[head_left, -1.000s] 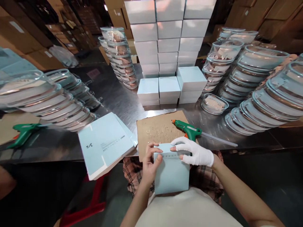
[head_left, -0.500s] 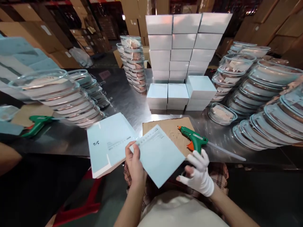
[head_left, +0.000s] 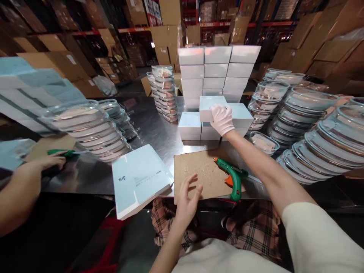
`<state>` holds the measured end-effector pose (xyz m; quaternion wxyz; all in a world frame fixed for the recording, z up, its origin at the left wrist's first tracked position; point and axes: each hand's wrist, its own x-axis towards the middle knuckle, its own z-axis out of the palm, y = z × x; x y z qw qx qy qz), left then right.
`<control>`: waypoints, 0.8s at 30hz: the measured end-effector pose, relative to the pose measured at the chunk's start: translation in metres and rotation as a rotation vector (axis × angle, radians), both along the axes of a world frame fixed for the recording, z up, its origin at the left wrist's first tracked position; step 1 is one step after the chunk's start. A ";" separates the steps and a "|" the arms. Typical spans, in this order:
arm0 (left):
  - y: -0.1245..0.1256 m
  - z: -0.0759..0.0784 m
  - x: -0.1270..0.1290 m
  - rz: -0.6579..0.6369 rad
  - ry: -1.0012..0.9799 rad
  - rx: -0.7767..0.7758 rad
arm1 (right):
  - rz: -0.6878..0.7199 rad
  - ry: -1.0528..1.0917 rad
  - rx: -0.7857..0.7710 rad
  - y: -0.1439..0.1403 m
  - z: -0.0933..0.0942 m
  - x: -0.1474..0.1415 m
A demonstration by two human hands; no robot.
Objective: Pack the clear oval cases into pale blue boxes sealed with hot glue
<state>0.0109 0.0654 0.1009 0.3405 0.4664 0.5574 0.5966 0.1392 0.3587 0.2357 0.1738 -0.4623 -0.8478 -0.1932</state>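
My right hand [head_left: 222, 119], in a white glove, grips the near edge of a light blue and white box [head_left: 209, 103]. That box is at the top of the middle box [head_left: 209, 131] of the front row; whether it bears its full weight there I cannot tell. My left hand [head_left: 187, 197] is bare and open, fingers apart and holding nothing, over the near part of a brown cardboard sheet [head_left: 196, 163]. On the sheet's right side lies a green glue gun [head_left: 233, 176] with an orange trigger. A large light blue box [head_left: 139, 178] with black handwriting lies left of the sheet.
Behind the front row stands a wall of white boxes [head_left: 217, 70]. Stacked glass containers stand left [head_left: 93, 129], at the back [head_left: 164, 93] and right [head_left: 321, 140]. At far left, a co-worker's hand [head_left: 54, 161] is at another green glue gun [head_left: 64, 152].
The box my left hand held over the cardboard is no longer there. My right hand has reached forward to grip a box on the front row, and my left hand has opened. A co-worker's hand has appeared.
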 end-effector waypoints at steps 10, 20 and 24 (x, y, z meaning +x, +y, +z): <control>-0.115 -0.008 -0.131 0.131 0.161 -0.349 | -0.013 -0.052 -0.024 0.040 -0.038 0.009; -0.057 0.009 -0.188 0.687 0.529 -0.324 | 0.028 0.011 0.055 0.025 -0.032 0.004; -0.009 0.019 -0.218 0.738 0.755 -0.731 | 0.115 -0.012 0.102 -0.035 -0.047 0.039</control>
